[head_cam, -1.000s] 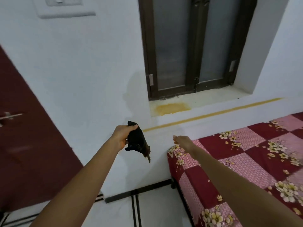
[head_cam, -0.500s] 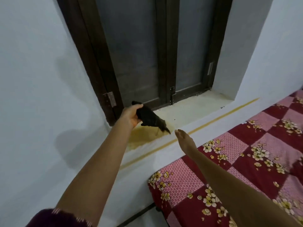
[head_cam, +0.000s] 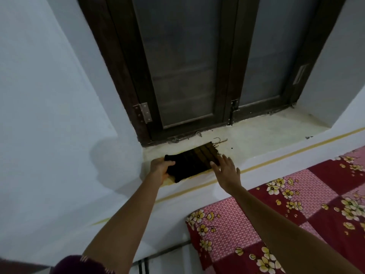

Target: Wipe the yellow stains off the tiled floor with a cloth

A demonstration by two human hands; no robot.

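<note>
On the pale window ledge (head_cam: 266,133), as the head view shows it, a dark cloth (head_cam: 192,164) lies spread flat between the two hands, black at its left end and brown-striped with loose threads at its right. The left hand (head_cam: 161,168) grips the cloth's left end, thumb curled over the top edge and the palm below it. The right hand (head_cam: 227,171) is open, its fingers straight and spread, the fingertips at the cloth's right edge; whether they press down cannot be told. A yellow stain (head_cam: 169,181) peeks out just below the left hand, along the cloth's near edge, so the cloth appears to cover most of the mark. A thin yellow line (head_cam: 276,160) runs along the wall under both hands and off past the right hand, untouched. Below the right forearm is a bed (head_cam: 296,214) with a red and pink flowered cover, and far beneath the left elbow a strip of tiled floor (head_cam: 167,262) shows, with no yellow visible on it. By my reading the job is at its very start: the cloth is laid on the stain, no cleaned patch is visible, and all the rubbing is left to do, on this mark and on any floor marks out of sight.
</note>
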